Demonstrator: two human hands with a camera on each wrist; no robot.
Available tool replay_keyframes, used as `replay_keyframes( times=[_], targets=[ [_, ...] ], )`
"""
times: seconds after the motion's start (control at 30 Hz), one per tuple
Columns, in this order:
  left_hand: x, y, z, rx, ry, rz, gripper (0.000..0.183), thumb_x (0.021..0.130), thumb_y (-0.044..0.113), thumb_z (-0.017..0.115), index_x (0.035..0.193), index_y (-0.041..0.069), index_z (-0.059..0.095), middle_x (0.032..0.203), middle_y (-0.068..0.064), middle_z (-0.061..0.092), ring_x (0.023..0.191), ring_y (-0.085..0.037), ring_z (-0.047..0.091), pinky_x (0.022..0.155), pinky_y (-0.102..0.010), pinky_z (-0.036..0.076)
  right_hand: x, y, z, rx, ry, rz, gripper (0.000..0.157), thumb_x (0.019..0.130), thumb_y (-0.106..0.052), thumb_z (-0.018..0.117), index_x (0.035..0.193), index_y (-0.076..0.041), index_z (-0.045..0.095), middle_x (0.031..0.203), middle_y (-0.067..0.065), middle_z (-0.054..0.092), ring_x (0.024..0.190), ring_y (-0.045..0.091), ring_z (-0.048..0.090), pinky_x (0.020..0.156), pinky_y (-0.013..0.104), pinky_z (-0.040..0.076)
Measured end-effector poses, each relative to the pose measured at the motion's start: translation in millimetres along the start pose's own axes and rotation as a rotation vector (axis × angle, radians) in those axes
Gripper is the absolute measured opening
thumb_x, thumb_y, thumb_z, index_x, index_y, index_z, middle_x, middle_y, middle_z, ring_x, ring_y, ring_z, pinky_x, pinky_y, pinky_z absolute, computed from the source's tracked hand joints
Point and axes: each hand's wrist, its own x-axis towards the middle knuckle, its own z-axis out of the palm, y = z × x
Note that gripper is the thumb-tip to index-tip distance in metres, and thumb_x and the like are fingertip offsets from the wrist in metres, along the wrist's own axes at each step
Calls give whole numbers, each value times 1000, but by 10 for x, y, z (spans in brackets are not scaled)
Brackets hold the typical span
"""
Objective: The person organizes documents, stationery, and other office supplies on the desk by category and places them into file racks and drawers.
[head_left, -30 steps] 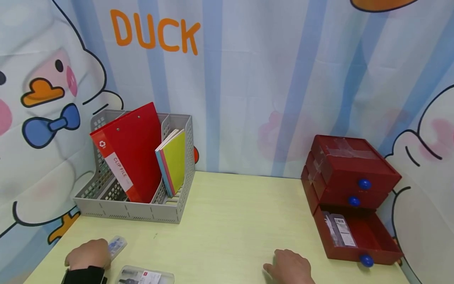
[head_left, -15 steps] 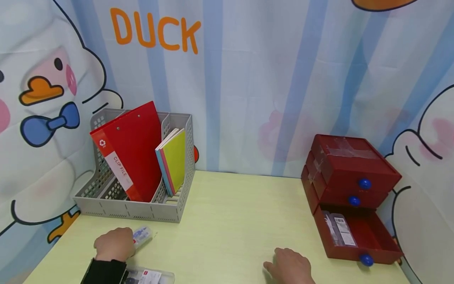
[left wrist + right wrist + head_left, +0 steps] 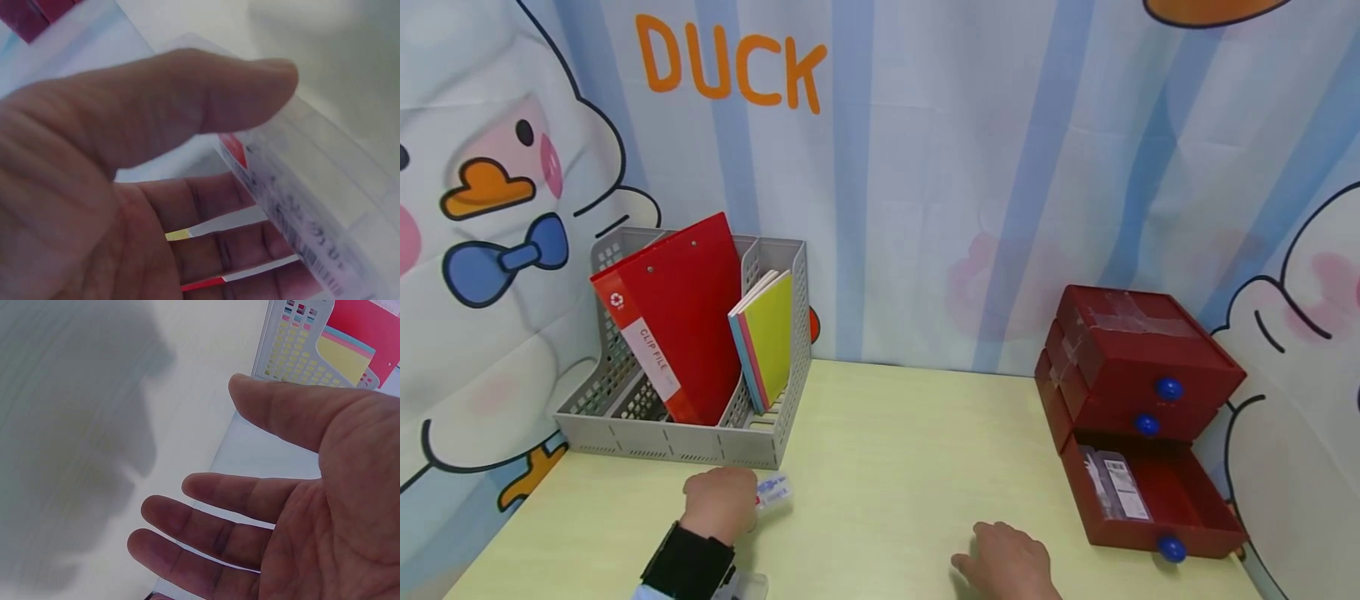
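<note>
My left hand (image 3: 722,504) pinches a small clear plastic case (image 3: 773,492) above the table, left of centre. In the left wrist view the thumb lies over one side of the clear case (image 3: 340,187), with fingers behind it. A label with print and a red patch shows on it; the contents are too blurred to tell. A second clear plastic box (image 3: 748,586) lies at the front edge, mostly hidden by my left wrist. My right hand (image 3: 1006,560) holds nothing, its fingers relaxed over the table; the right wrist view shows the palm (image 3: 337,512) bare.
A grey divided file rack (image 3: 670,442) stands at the back left with a red clip file (image 3: 692,333) and several notebooks (image 3: 769,342). At right, a dark red drawer unit (image 3: 1150,342) has its bottom drawer (image 3: 1195,492) pulled out, with packaged items (image 3: 1120,483) inside.
My left hand has carried the clear case rightward and a little forward, from the table's left side toward the middle. The wrist now covers most of the second box. My right hand stays almost still.
</note>
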Motion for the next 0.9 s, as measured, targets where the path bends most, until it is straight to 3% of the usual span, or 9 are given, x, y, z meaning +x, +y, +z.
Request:
replay_keyframes(
  times=[0.17, 0.43, 0.63, 0.9],
  targets=[
    [-12, 311, 56, 32, 15, 88, 26, 76, 17, 82, 94, 3, 70, 80, -10, 63, 72, -27, 56, 77, -57, 51, -12, -78, -19, -16, 2, -19, 50, 83, -42, 76, 113, -3, 67, 95, 11, 64, 90, 33, 62, 80, 56, 50],
    [-115, 791, 208, 152, 193, 296, 15, 79, 15, 76, 91, 8, 72, 79, -8, 60, 76, -27, 60, 72, -50, 51, -19, -212, -36, -23, 27, -75, 55, 79, -44, 80, 114, -4, 67, 93, 10, 60, 83, 29, 60, 75, 53, 51],
    [-210, 1023, 213, 201, 181, 430, 21, 75, 16, 81, 92, 12, 71, 81, -3, 59, 76, -20, 56, 72, -42, 51, -33, -301, -6, 2, 78, -155, 66, 73, -47, 84, 119, -4, 65, 108, 13, 62, 95, 35, 60, 78, 56, 49],
    [-209, 1128, 249, 175, 140, 580, 24, 73, 25, 84, 90, 18, 68, 82, 3, 56, 77, -15, 53, 73, -37, 47, -21, -406, 66, 15, 54, -322, 65, 72, -45, 85, 119, -4, 66, 109, 11, 64, 97, 33, 60, 78, 55, 50]
  ],
)
